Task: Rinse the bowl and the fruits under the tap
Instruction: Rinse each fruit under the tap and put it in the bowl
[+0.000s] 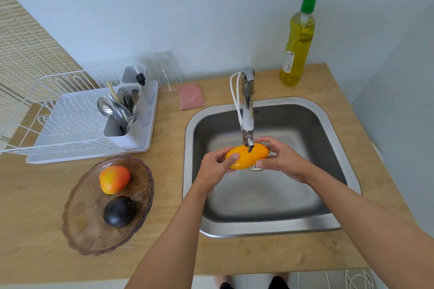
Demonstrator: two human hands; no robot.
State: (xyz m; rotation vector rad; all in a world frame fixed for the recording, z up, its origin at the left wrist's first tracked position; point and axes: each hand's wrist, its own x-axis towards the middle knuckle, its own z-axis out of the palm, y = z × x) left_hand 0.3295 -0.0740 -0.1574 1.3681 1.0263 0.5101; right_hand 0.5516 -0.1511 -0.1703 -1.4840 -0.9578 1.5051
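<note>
— Both hands, left hand (217, 166) and right hand (283, 159), grasp the yellow mango (247, 156) under the tap (247, 110), over the sink (305, 223).
— What's left?
— Probably the red-yellow fruit (114, 179) and dark fruit (119, 211) in the glass bowl (79, 225) on the counter.

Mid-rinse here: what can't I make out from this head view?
- Water flow: no stream visible; tap spout covers the yellow fruit.
- Drain: mostly hidden behind the fruit and right hand.
- Fruit's underside: faces away; left hand covers one end.
- Soap bottle label: too small.
</note>
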